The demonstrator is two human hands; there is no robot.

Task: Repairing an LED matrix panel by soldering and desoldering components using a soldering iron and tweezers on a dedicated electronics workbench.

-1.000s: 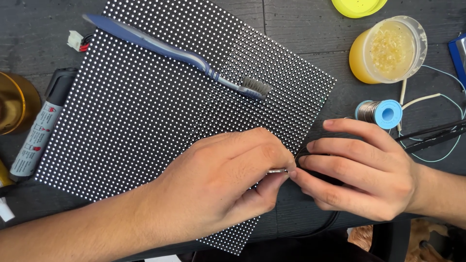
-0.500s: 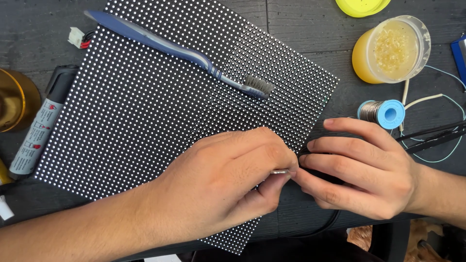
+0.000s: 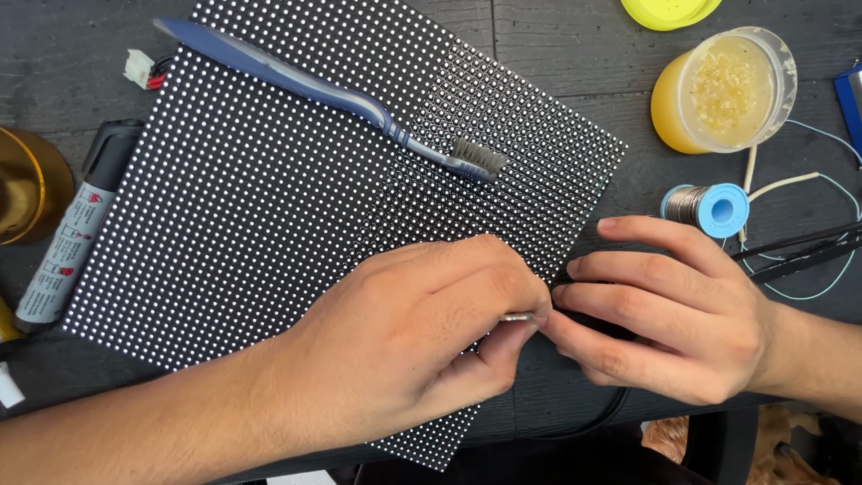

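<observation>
Left hand (image 3: 422, 341): I see it pinching a small metal piece (image 3: 518, 316), centre frame, over the dotted panel (image 3: 269, 207).
Right hand (image 3: 664, 314): fingers curled, tips meeting that piece; whether it grips it I cannot tell.

1. Small metal piece (image 3: 518, 316): thin, silvery, lying level, pinched between the fingertips of both hands at the panel's 4 o'clock edge; mostly hidden.
2. LED panel (image 3: 269, 224): black square board with a white dot grid, flat on the tabletop, rotated, corners toward 12 and 3 o'clock.
</observation>
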